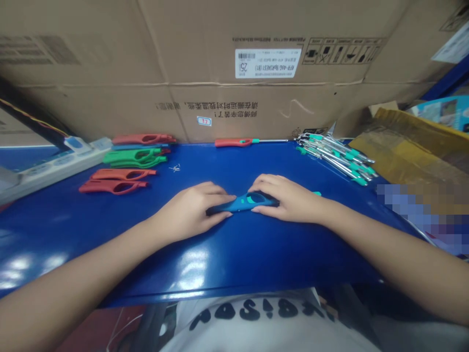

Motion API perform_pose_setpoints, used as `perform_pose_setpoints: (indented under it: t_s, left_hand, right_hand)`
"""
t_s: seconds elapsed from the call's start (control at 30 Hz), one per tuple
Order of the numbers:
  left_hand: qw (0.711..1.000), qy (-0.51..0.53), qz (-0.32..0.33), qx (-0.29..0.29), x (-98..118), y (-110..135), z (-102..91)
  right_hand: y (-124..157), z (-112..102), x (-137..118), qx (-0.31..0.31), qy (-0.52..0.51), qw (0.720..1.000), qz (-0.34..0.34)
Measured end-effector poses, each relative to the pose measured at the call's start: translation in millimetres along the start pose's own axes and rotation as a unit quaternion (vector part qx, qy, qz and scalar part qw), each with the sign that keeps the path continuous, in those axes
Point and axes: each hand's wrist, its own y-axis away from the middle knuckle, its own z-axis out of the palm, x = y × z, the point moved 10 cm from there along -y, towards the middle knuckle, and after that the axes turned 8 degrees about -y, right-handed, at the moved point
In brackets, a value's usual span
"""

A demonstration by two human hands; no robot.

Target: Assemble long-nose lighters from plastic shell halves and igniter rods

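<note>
A blue utility lighter (pixel 241 202) lies crosswise just in front of me, at the middle of the blue table. Wrapped around its left end, the handle, is my left hand (pixel 196 211), thumb and fingers closed. At the other end my right hand (pixel 287 199) grips it near the trigger opening, where a teal trigger shows. A teal tip sticks out past my right hand; the rest of that end is hidden behind it. Farther back, a red lighter (pixel 232 143) with a metal tube lies near the cardboard.
Red and green handle shells (pixel 134 159) lie at the left, beside small screw-like pieces (pixel 176 168) and a white power strip (pixel 58 164). Metal lighter tubes (pixel 342 157) with teal parts are piled at the right, next to a taped package (pixel 421 156). Cardboard (pixel 176 54) walls off the back.
</note>
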Motion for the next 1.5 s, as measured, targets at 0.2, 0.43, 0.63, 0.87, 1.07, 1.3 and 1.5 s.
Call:
perform_pose_setpoints:
  t_s: [0.2, 0.43, 0.63, 0.87, 1.07, 1.3, 1.5]
  left_hand:
    - [1.000, 0.003, -0.007, 0.003, 0.1, 0.0, 0.7]
    - [1.000, -0.001, -0.004, 0.004, 1.1, -0.4, 0.1]
    - [1.000, -0.010, 0.001, 0.007, 2.8, -0.5, 0.0]
    - [0.994, -0.107, 0.036, 0.009, 13.9, 1.6, 4.7]
    - [0.993, -0.108, 0.030, 0.031, 11.5, 2.7, 3.2]
    - [0.996, -0.064, 0.018, 0.062, 5.8, 1.3, -1.2]
    - [0.995, -0.064, 0.022, 0.074, 7.7, 1.8, -2.5]
  right_hand:
    - [-0.2, -2.5, -1.5, 0.008, -0.001, 1.000, -0.007]
    - [0.0, -2.8, 0.9, 0.012, -0.013, 1.000, 0.000]
    - [1.5, -1.8, 3.8, 0.008, -0.017, 1.000, 0.012]
    - [1.4, 2.9, -3.9, -0.008, 0.113, 0.993, -0.009]
    - [2.7, 4.4, -18.4, -0.005, 0.214, 0.973, -0.087]
    - [7.2, -0.4, -24.6, 0.026, 0.217, 0.969, -0.118]
    - [6.1, -2.1, -22.4, 0.023, 0.211, 0.973, -0.087]
